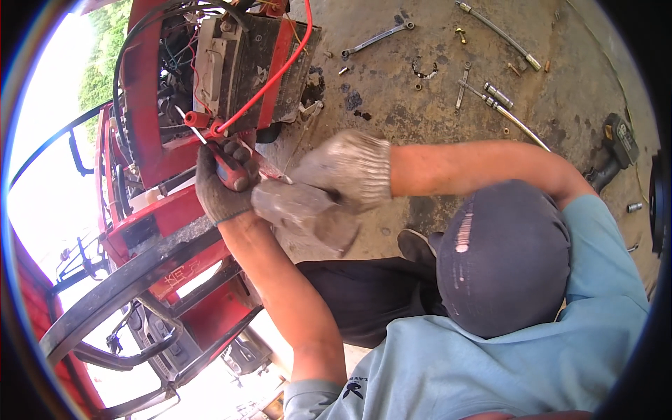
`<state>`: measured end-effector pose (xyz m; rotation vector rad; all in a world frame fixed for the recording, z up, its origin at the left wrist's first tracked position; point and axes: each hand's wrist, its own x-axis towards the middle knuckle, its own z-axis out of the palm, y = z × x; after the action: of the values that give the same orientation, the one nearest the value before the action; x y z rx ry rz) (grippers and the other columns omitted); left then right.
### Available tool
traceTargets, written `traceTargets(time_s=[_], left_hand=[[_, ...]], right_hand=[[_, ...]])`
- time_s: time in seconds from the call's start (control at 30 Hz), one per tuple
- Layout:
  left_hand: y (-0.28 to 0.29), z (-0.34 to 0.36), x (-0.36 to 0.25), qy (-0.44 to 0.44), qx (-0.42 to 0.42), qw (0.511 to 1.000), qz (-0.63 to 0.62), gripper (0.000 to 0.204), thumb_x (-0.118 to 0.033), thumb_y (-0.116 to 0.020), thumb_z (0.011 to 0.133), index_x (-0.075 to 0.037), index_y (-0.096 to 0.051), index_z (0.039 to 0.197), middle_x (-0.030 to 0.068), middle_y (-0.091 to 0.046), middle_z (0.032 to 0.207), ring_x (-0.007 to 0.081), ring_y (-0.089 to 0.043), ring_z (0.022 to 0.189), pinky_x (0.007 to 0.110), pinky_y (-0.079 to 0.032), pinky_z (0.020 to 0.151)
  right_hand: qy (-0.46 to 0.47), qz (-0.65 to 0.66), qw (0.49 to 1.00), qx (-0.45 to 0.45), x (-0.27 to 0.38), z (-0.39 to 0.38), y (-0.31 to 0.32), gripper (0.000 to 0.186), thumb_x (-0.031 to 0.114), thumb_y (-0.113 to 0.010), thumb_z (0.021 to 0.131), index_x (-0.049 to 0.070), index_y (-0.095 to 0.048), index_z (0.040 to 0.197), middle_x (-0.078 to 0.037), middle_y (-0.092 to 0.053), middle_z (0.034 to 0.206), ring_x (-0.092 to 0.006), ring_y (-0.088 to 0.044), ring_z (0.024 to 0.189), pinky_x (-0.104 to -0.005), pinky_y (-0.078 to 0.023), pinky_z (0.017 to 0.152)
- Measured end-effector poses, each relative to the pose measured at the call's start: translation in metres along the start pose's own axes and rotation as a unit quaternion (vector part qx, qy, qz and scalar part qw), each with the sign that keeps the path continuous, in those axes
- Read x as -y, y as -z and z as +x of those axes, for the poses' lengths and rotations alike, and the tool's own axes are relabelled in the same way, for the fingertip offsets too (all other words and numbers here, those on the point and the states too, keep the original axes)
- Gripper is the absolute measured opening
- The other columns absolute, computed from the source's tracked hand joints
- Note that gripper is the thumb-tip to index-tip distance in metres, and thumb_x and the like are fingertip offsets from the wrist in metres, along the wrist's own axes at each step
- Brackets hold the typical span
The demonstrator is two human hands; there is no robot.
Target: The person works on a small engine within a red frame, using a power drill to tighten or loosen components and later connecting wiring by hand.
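My left hand (222,183), in a dark dirty glove, is closed round a red-and-black screwdriver (229,170). Its thin shaft points up beside a red terminal cover (196,119) on a thick red cable (266,87), near a battery (245,63) in the red machine frame (150,157). My right hand (339,168), in a pale knitted glove, is just right of the left, smeared by motion, so its fingers cannot be made out. A blurred greyish, dusty object (304,217) lies below it; I cannot tell what it is or whether the hand holds it.
On the stained concrete floor (392,105) are wrenches (378,38), hoses (497,35), sockets (498,94), small fittings (460,35) and a black power tool (616,140). A black tubular rail (105,315) curves along the lower left. My dark-trousered knee (504,259) rises under my right arm.
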<state>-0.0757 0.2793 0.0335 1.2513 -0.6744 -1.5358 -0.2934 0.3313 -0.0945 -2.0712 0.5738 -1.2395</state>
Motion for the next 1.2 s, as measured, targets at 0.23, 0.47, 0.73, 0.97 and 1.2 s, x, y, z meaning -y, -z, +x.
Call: traceTargets(time_s=[0.23, 0.47, 0.73, 0.97, 1.2], left_hand=[[-0.024, -0.016, 0.026, -0.023, -0.052, 0.998, 0.000, 0.030, -0.034, -0.058, 0.104, -0.005, -0.061, 0.113, 0.0079, -0.064, 0.090, 0.0200, -0.061, 0.073, 0.029, -0.045, 0.052], [-0.018, 0.018, 0.015, -0.034, -0.121, 0.992, 0.014, 0.026, -0.034, -0.059, 0.102, -0.009, -0.063, 0.108, 0.0066, -0.063, 0.081, 0.0188, -0.058, 0.063, 0.029, -0.038, 0.044], [-0.022, 0.013, 0.017, -0.049, -0.129, 0.990, 0.021, 0.027, -0.032, -0.060, 0.103, -0.006, -0.064, 0.107, 0.0106, -0.068, 0.081, 0.0219, -0.064, 0.062, 0.029, -0.044, 0.042], [-0.009, 0.028, 0.014, 0.007, -0.082, 0.996, 0.014, 0.026, -0.034, -0.063, 0.100, -0.008, -0.065, 0.101, 0.0079, -0.066, 0.080, 0.0208, -0.062, 0.063, 0.033, -0.049, 0.051], [-0.004, 0.026, 0.021, -0.112, -0.141, 0.984, -0.012, 0.025, -0.032, -0.061, 0.102, -0.008, -0.064, 0.107, 0.0063, -0.064, 0.080, 0.0194, -0.060, 0.061, 0.028, -0.043, 0.043]], right_hand=[[0.038, 0.050, 0.998, -0.009, -0.014, -0.058, 0.005, 0.052, 0.027, -0.083, 0.069, 0.005, -0.065, 0.112, -0.015, -0.069, 0.092, -0.0382, -0.070, 0.086, -0.0474, -0.056, 0.071], [0.051, 0.025, 0.998, -0.014, -0.018, -0.049, 0.003, 0.058, 0.023, -0.085, 0.064, 0.004, -0.064, 0.115, -0.014, -0.069, 0.094, -0.0381, -0.069, 0.089, -0.0475, -0.056, 0.073], [0.081, 0.014, 0.996, 0.024, 0.000, 0.007, 0.026, 0.055, 0.022, -0.085, 0.063, 0.010, -0.065, 0.113, -0.011, -0.070, 0.095, -0.0368, -0.070, 0.089, -0.0455, -0.056, 0.074], [0.022, -0.061, 0.998, 0.002, -0.007, 0.025, 0.014, 0.043, 0.020, -0.083, 0.060, 0.012, -0.065, 0.099, -0.012, -0.067, 0.089, -0.0345, -0.070, 0.085, -0.0457, -0.056, 0.072], [-0.010, -0.081, 0.996, 0.043, -0.008, 0.031, 0.010, 0.039, 0.016, -0.076, 0.068, 0.010, -0.067, 0.105, -0.013, -0.070, 0.090, -0.0361, -0.070, 0.085, -0.0460, -0.057, 0.071]])
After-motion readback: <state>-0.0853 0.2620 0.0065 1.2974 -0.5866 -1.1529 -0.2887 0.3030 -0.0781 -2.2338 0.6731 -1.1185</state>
